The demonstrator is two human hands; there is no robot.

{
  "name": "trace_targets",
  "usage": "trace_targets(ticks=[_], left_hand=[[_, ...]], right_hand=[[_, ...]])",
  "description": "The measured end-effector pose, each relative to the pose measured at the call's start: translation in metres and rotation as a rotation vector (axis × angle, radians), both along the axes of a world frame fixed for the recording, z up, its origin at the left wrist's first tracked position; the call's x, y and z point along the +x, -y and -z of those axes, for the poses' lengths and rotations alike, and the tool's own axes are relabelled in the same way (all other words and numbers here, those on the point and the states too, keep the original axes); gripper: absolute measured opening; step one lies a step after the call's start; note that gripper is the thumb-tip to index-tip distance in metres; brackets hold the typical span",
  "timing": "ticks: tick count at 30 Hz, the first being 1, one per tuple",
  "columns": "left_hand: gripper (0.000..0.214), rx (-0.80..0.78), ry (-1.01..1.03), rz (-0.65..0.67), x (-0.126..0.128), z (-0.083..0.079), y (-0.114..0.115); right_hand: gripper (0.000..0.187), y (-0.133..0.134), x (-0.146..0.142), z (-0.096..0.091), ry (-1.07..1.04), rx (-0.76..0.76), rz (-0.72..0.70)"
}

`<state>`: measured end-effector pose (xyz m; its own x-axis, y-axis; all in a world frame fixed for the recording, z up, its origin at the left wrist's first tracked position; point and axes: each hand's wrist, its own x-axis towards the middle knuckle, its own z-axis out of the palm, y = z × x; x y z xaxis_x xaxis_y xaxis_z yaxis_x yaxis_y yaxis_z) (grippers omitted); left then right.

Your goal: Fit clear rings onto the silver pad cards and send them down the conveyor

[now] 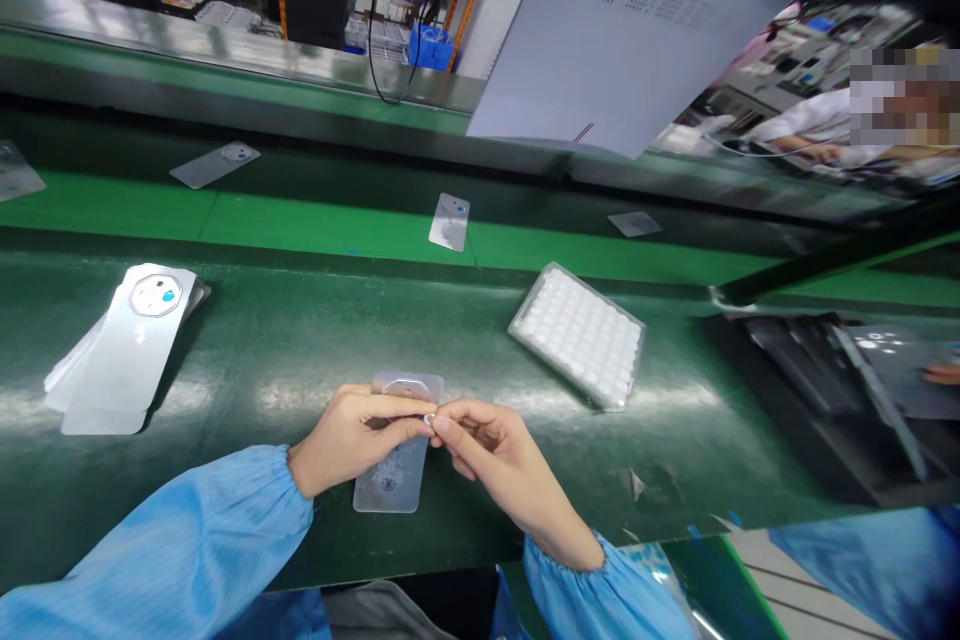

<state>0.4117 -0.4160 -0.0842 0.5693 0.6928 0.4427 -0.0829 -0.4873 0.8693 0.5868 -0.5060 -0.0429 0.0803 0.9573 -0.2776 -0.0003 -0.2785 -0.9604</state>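
Observation:
My left hand (341,440) and my right hand (499,455) meet fingertip to fingertip over the green bench. Both pinch a small white piece (428,419), mostly hidden by the fingers. Beneath them lies a translucent phone-back-shaped plate (388,485), its upper part partly covered by my left hand. Off to the right stands a clear tray (634,360) filled with rows of small white pieces. On the left, several silvery plates (124,360) lie in a fanned stack; the top one has a round camera area with a blue dot.
Beyond the bench edge, a green conveyor belt (322,230) carries spaced plates (450,222). A white metal panel (600,40) hangs overhead. At right are a black bin (787,400), another person's hand (943,373) and a blue sleeve (877,560). A scrap (636,485) lies near my right arm.

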Motion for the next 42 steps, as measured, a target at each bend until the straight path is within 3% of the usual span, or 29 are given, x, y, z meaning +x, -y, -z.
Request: trace_targets(ticks=[6, 15, 22, 38, 42], left_hand=[[0.017, -0.104, -0.050, 0.036, -0.001, -0.001, 0.001], [0.064, -0.281, -0.177, 0.032, -0.004, -0.006, 0.004], [0.087, -0.366, -0.113, 0.102, -0.004, -0.002, 0.005], [0.109, -0.430, -0.080, 0.117, -0.004, 0.001, 0.006], [0.109, -0.556, 0.033, 0.166, -0.002, -0.002, 0.008]], right_hand=[[0.034, 0.001, 0.004, 0.000, 0.150, 0.061, 0.008], [0.038, -0.003, -0.005, -0.005, 0.387, 0.106, 0.064], [0.038, -0.004, -0.012, -0.002, 0.468, 0.103, 0.107], [0.037, -0.008, -0.012, -0.005, 0.460, 0.070, 0.073], [0.039, -0.012, -0.008, -0.009, 0.436, 0.074, 0.048]])
